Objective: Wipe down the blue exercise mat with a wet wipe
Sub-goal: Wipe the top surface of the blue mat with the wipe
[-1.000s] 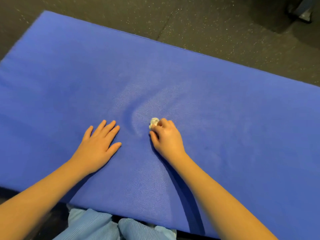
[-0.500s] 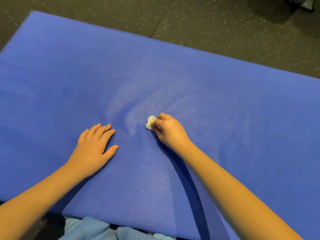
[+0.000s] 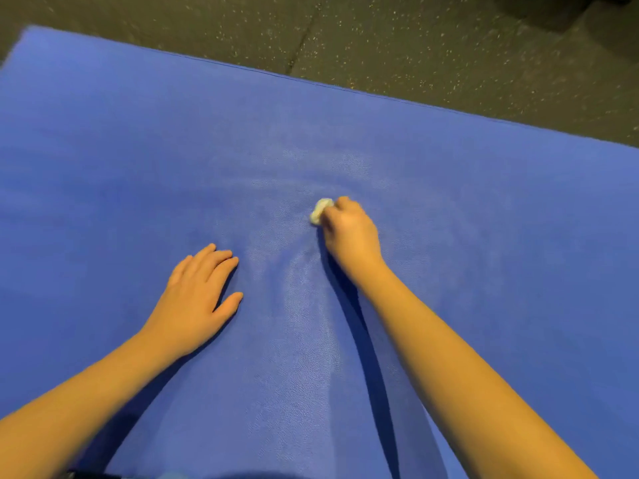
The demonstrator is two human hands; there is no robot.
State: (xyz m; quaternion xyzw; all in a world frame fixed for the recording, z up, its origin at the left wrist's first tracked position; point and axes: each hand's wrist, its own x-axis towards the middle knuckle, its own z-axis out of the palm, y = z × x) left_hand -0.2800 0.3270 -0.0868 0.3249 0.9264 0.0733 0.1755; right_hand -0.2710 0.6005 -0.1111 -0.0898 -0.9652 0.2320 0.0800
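Head view: the right hand (image 3: 349, 233) pinched a balled wet wipe (image 3: 321, 210) against the blue mat (image 3: 484, 236) at frame centre; the left hand (image 3: 197, 299) lay flat, fingers spread. Faint sheen marked only the middle; the edges probably remained unwiped.

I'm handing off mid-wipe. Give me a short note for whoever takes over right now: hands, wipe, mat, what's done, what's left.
Right hand: closed on the balled-up wet wipe, pressing it on the blue mat near the middle.
Left hand: empty, flat on the mat, bracing.
Done: a lighter sheen marks the central strip from the near edge to the wipe, probably already wiped.
Left: far edge and both sides show no sheen.
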